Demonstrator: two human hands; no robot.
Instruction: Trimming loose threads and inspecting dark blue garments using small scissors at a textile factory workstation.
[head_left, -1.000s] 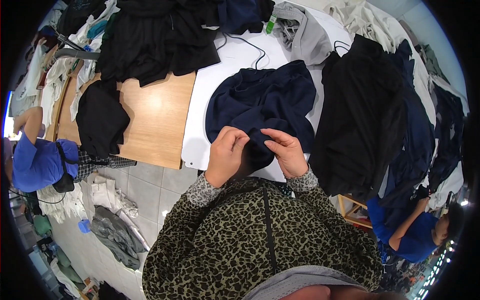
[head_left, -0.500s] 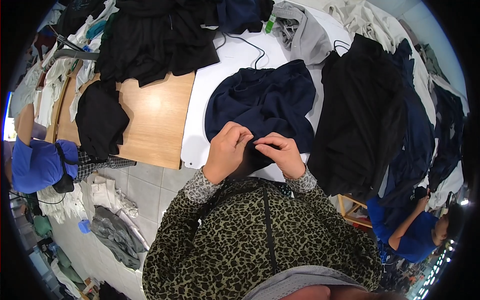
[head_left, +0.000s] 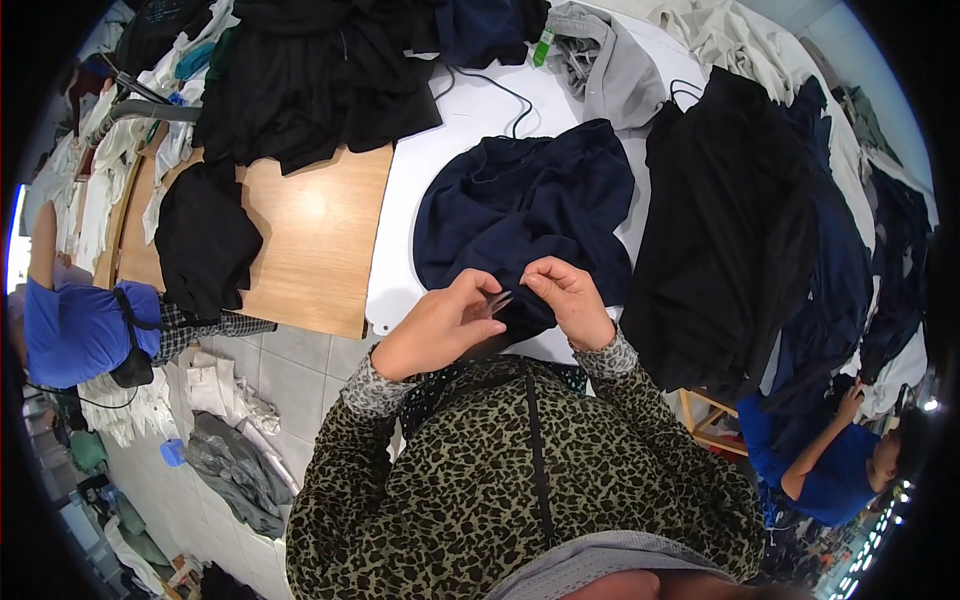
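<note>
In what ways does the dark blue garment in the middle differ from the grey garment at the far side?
The dark blue garment covers more of the picture than the grey garment. The dark blue garment lies nearer, the grey garment farther away. A green tag shows at the grey garment's edge, none on the dark blue garment. Both lie creased on the white tabletop.

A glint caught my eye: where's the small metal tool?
The small metal tool is near the head view's centre, in the left hand, left of the right hand, over the navy garment.
</note>
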